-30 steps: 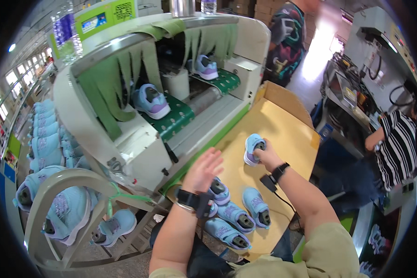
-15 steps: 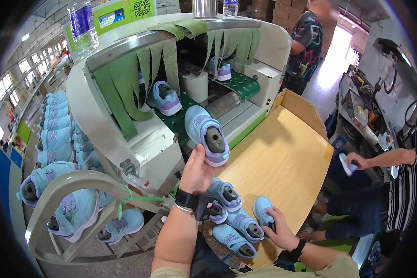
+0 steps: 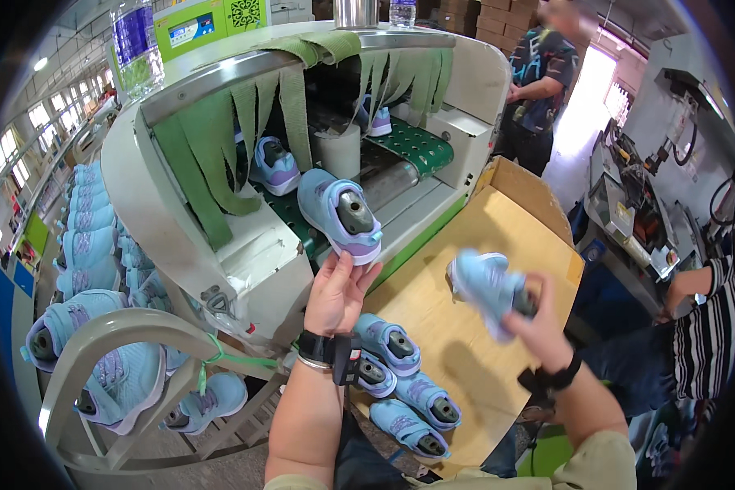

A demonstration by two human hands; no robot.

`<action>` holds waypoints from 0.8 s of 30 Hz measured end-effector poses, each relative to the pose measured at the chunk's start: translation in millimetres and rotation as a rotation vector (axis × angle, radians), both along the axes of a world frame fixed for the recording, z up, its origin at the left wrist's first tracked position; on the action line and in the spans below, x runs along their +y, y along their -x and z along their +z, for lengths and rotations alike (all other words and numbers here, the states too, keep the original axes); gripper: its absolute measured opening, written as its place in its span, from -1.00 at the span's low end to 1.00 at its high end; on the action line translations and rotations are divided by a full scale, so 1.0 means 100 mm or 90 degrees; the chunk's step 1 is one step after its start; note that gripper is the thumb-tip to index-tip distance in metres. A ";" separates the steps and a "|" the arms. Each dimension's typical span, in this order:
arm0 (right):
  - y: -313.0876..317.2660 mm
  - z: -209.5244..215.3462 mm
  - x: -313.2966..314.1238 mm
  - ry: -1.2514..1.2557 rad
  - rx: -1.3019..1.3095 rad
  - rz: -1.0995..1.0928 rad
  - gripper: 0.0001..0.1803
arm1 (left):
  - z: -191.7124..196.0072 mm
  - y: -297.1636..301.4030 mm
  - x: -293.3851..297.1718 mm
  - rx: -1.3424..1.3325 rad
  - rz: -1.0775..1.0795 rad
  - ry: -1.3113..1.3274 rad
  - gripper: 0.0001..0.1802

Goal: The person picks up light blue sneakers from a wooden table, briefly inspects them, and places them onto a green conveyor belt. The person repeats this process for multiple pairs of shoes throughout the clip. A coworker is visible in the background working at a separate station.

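My left hand grips a light-blue and lilac shoe by its heel end, held up before the machine's opening; a dark shoe last fills its collar. My right hand is closed on the heel end of another light-blue shoe, smeared by motion above the wooden board. Between my forearms, several matching shoes with dark lasts lie close together on the board, among them an upper shoe and a lower one.
Green fabric strips hang over the machine's opening. Inside, one shoe sits by a green perforated belt. At left, a curved grey rail stands before racked shoes. A striped-shirted person is at right; another stands behind.
My right hand has lifted its shoe from beside the group and swung it up and right. The left hand's shoe has shifted slightly left and up. The striped-shirted person's hand has drawn back.
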State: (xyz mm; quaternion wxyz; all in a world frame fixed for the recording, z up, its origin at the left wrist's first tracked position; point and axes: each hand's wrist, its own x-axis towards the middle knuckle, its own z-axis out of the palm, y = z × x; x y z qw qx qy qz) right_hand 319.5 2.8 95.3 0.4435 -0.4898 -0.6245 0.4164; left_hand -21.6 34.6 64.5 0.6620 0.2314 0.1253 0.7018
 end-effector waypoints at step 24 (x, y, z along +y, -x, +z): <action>-0.19 -1.11 0.78 -0.112 -0.557 0.199 -0.66 | 0.00 0.08 -0.04 -0.084 -0.073 -0.046 -0.46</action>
